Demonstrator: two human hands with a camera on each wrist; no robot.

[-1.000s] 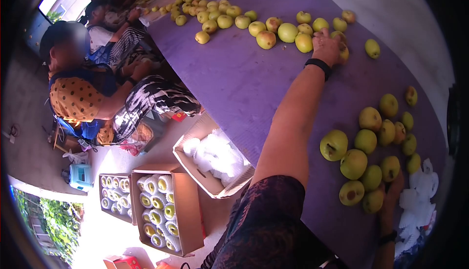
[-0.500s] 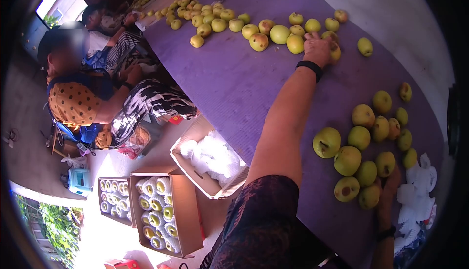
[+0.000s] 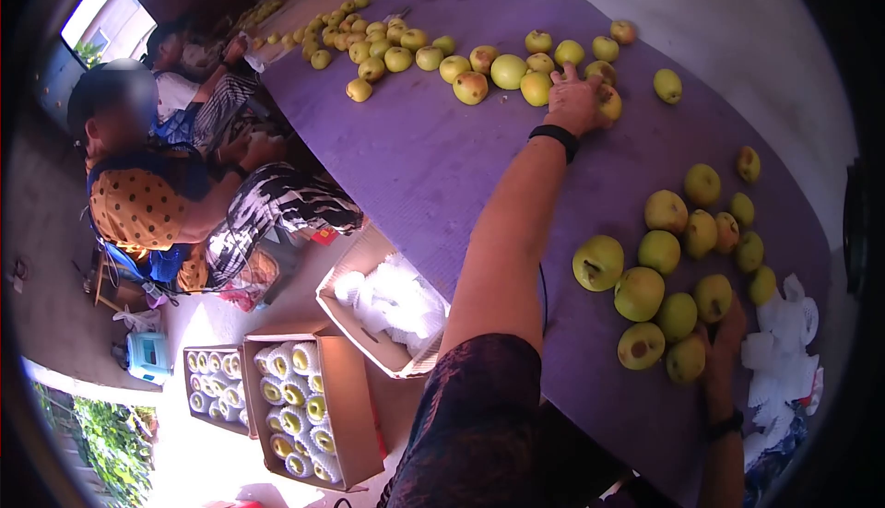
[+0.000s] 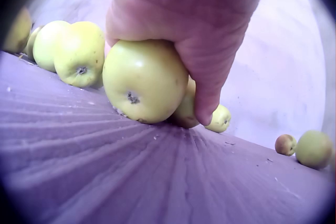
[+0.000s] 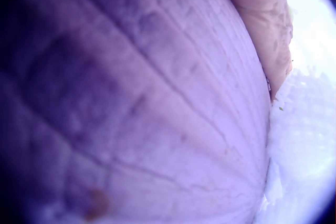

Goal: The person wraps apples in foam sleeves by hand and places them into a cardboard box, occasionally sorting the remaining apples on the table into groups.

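Note:
Up the table, the left hand (image 3: 577,102) lies over yellow-green apples. An apple with a brown patch (image 3: 608,104) sits at its right side. In the left wrist view the hand (image 4: 184,24) arches down on a pale apple (image 4: 144,79), its thumb reaching the cloth beside another apple. At the lower right, the right hand (image 3: 725,337) rests against the outer side of an apple group, touching an apple (image 3: 685,359); its fingers are partly hidden. The right wrist view shows only part of the right hand (image 5: 265,22) against the purple cloth.
Purple cloth (image 3: 442,167) covers the table. White foam nets (image 3: 784,342) lie at its right edge. Below stand an open box of foam (image 3: 383,356) and boxes of netted apples (image 3: 355,416). A seated person (image 3: 138,199) is at the left.
The head view has shifted, so the table, apples and both arms appear further left. Both hands keep about the same places among the apples.

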